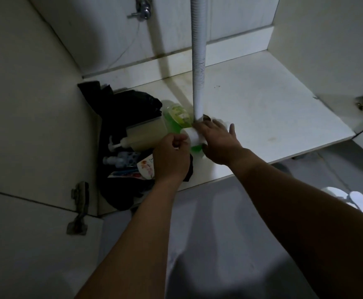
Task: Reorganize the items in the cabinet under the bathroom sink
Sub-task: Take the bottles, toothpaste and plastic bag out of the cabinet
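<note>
Beside the white drain hose [198,67], on the cabinet floor [262,108], a green bottle [176,117] of green liquid lies tilted while its white cap [192,135] is gripped by the right hand [217,143] and its neck area is pinched by the left hand [171,157]. The step appears to be sorting this bottle; next, it likely needs standing upright near the pump bottle [145,134] of pale liquid resting on a black bag [120,117].

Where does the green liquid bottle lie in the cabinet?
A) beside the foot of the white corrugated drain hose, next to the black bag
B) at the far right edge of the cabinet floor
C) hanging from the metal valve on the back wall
A: the green liquid bottle lies beside the white corrugated drain hose, next to the black bag, under both hands.
</note>
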